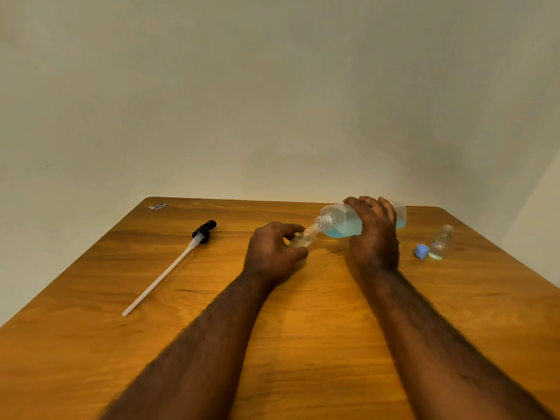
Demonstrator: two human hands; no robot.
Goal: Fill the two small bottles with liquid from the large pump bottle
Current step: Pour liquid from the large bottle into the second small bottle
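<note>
My right hand (374, 234) grips the large clear bottle (339, 221), which lies nearly on its side with blue liquid pooled along its lower wall and its open threaded neck pointing left. My left hand (272, 253) holds a small clear bottle (303, 239) tilted so its mouth meets the big bottle's neck. A second small bottle (441, 242) stands uncapped at the right, a little pale liquid at its bottom. Its blue cap (421, 252) lies beside it.
The black pump head with its long white dip tube (169, 271) lies on the wooden table (303, 328) to the left. A small wrapper (157, 206) sits near the far left corner. A plain wall stands behind the table.
</note>
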